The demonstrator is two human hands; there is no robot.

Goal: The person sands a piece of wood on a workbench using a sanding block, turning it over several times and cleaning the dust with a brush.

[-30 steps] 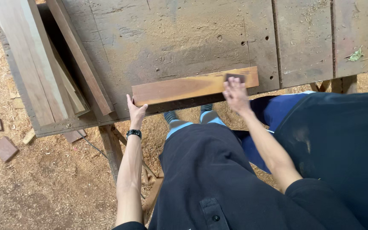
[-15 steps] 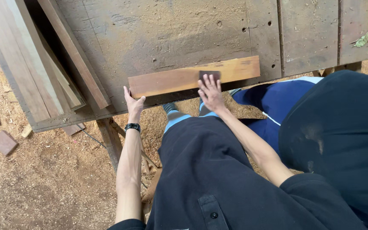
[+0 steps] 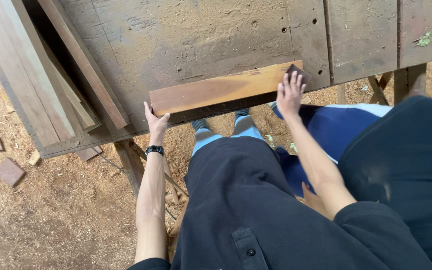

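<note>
I am looking down from the head camera at a dusty wooden workbench (image 3: pixel 201 45). On its near edge a reddish-brown board (image 3: pixel 216 90) is lying flat, long side along the edge, slightly tilted so that its right end is further from me than its left end.

My left hand (image 3: pixel 155 122) is touching the left end of the board. The fingers are stretched and a little spread, and the hand is bracing the end and the near corner; it is not closing around anything. A black wristwatch (image 3: pixel 154 149) is sitting on this wrist.

My right hand (image 3: pixel 290 92) is lying flat on the right end of the board with the fingers spread. Under the fingertips it is pressing a small dark sanding block (image 3: pixel 299 73), which is sticking out beyond the fingers at the far right corner of the board. I cannot tell how much of the block is hidden under the palm.

On the left part of the bench several long planks (image 3: pixel 51 80) are stacked, running diagonally, well apart from the board. Below the bench the ground is covered with sawdust (image 3: pixel 51 220), and a few small wooden offcuts (image 3: pixel 9 171) are lying there on the left. At the right another person in dark and blue clothing (image 3: pixel 401 165) is standing just beside me.
</note>
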